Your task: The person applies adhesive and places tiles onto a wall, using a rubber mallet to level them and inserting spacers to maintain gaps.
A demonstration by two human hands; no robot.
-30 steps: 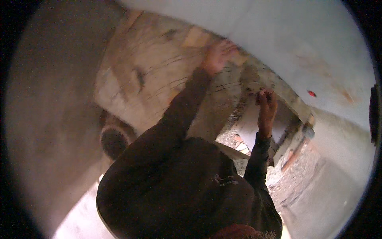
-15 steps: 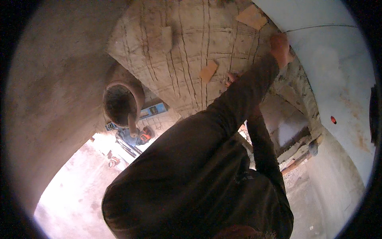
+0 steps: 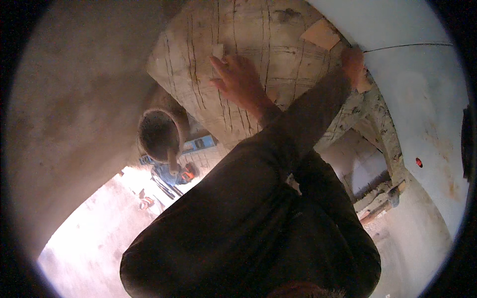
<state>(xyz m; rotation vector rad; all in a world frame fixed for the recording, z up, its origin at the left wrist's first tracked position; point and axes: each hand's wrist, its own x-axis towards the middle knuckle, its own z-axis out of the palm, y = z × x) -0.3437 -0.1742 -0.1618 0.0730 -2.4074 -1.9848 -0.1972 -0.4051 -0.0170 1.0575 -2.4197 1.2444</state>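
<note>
My arms cross over a tan, clay-like surface (image 3: pixel 174 74) scored with a rough grid of dark lines. My left hand (image 3: pixel 353 67) is at the far right, where this surface meets a pale blue-white wall (image 3: pixel 397 74). Its fingers are bent around a small tan shard (image 3: pixel 365 86), partly hidden by the hand. From under the left arm my right hand (image 3: pixel 239 82) reaches left, open, fingers apart. Just past its index finger lies a small pale shard (image 3: pixel 217 50). A larger flat orange-tan shard (image 3: pixel 321 35) rests near the left hand; another is mostly hidden by the right wrist.
A brown round hollow form (image 3: pixel 181 119) with a dark opening stands at left, beside a curved brown wall (image 3: pixel 74 99). Below it are a blue spirit level (image 3: pixel 201 143) and an orange-marked tool (image 3: pixel 188 173). A hammer (image 3: pixel 393 194) lies by a recess (image 3: pixel 365 159) at right.
My right hand has come out from behind the left arm and moved left, over the scored surface towards the pale shard. My left hand stays at the wall. The view has shifted slightly.
</note>
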